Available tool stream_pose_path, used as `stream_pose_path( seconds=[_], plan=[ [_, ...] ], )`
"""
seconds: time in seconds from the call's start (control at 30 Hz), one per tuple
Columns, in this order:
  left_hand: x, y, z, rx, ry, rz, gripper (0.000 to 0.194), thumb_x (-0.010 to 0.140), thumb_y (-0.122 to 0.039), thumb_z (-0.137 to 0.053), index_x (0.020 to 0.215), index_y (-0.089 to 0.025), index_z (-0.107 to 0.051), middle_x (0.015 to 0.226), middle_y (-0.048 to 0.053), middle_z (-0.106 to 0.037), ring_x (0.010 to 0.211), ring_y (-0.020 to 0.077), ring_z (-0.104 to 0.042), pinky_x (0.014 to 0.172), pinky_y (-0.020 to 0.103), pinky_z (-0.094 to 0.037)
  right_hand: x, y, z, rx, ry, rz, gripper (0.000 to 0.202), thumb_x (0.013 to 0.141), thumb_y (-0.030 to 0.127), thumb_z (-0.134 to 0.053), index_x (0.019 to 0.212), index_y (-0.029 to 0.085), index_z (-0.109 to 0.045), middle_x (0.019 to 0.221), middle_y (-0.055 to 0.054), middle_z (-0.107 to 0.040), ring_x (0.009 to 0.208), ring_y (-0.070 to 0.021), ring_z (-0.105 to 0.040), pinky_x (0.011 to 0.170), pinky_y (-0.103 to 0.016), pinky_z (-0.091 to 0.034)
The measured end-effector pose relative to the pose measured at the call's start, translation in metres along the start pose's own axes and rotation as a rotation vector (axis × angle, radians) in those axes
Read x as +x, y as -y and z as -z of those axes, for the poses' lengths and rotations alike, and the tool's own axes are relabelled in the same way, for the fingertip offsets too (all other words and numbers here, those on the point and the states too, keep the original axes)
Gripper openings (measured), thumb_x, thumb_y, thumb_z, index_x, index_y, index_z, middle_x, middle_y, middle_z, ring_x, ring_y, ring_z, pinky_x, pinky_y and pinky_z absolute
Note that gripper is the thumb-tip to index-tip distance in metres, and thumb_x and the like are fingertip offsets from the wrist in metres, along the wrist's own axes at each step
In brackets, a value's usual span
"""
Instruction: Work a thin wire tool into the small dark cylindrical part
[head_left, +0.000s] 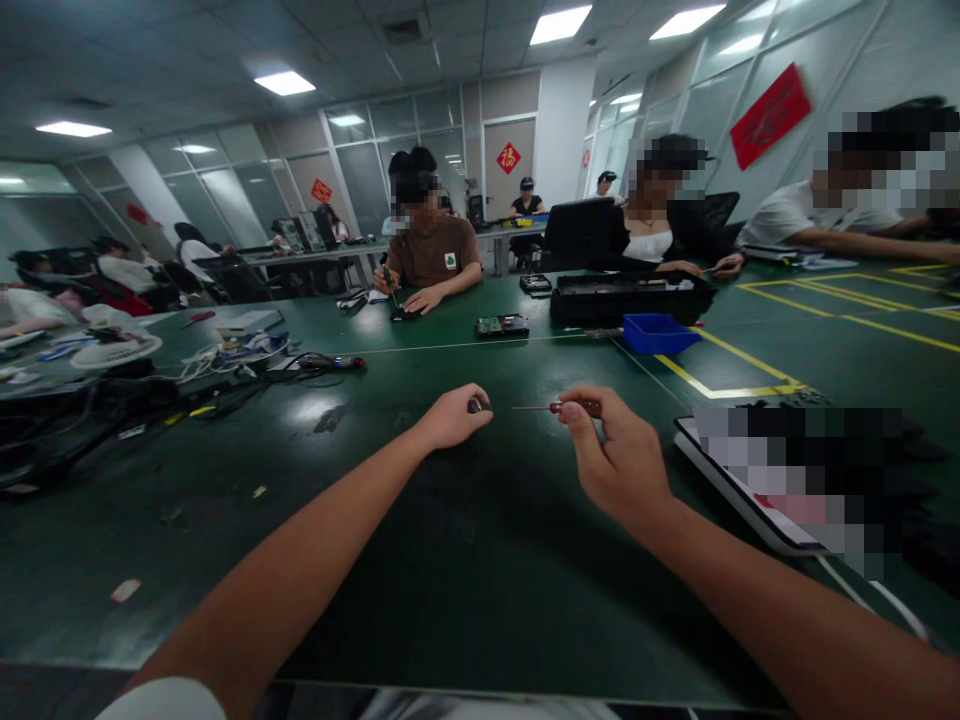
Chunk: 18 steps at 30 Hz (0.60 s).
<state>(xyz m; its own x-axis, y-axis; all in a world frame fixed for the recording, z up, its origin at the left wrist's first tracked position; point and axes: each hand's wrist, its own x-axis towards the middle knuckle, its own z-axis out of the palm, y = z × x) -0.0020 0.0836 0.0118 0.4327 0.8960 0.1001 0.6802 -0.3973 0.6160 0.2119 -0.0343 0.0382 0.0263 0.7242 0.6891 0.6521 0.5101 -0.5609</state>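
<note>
My right hand [619, 450] holds a screwdriver [581, 408] with a reddish handle, its thin shaft level and pointing left. Facing that tip, across a small gap, my left hand [455, 415] is closed around a small dark object [477, 406], which is too small to make out. Both hands are just above the middle of the dark green table [450, 600]. Beyond them lies a hard drive with a green circuit board [502, 326].
A blue bin [658, 333] and a long black tray [630, 300] stand behind my right hand. A white-edged device [742, 490] lies at the right. Cables [247, 360] are heaped at the left. Across the table, a person [435, 250] works with a screwdriver.
</note>
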Motion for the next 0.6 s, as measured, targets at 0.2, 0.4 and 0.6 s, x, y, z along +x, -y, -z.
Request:
stream_pose_path(
  seconds=[0.2, 0.4, 0.6],
  plan=[
    [-0.034, 0.047, 0.061, -0.685, -0.198, 0.245, 0.029, 0.079, -0.027, -0.064, 0.105, -0.016, -0.061, 0.078, 0.001, -0.055, 0.057, 0.0083, -0.047, 0.047, 0.018, -0.03, 0.0, -0.003, -0.001, 0.014, 0.006, -0.003, 0.021, 0.1, 0.037, -0.046, 0.105, 0.023, -0.061, 0.09, -0.006, -0.071, 0.084, -0.0228, -0.068, 0.074, -0.037, -0.05],
    [-0.101, 0.089, 0.139, -1.018, -0.583, 0.399, 0.009, 0.085, -0.02, -0.06, 0.087, -0.015, -0.053, 0.075, -0.001, -0.052, 0.057, 0.0092, -0.044, 0.048, 0.02, -0.033, 0.001, -0.007, -0.002, 0.001, 0.0, 0.01, 0.022, 0.099, 0.037, -0.047, 0.104, 0.021, -0.062, 0.09, -0.007, -0.071, 0.083, -0.0225, -0.069, 0.074, -0.036, -0.051],
    [-0.197, 0.139, 0.219, -0.99, -0.982, 0.568, 0.013, 0.091, -0.017, -0.04, 0.087, -0.015, -0.052, 0.063, -0.002, -0.047, 0.055, 0.0097, -0.04, 0.052, 0.019, -0.036, 0.001, -0.008, -0.003, 0.016, 0.011, 0.024, 0.022, 0.099, 0.036, -0.047, 0.105, 0.021, -0.062, 0.089, -0.006, -0.071, 0.082, -0.0216, -0.069, 0.073, -0.035, -0.05]
  ],
)
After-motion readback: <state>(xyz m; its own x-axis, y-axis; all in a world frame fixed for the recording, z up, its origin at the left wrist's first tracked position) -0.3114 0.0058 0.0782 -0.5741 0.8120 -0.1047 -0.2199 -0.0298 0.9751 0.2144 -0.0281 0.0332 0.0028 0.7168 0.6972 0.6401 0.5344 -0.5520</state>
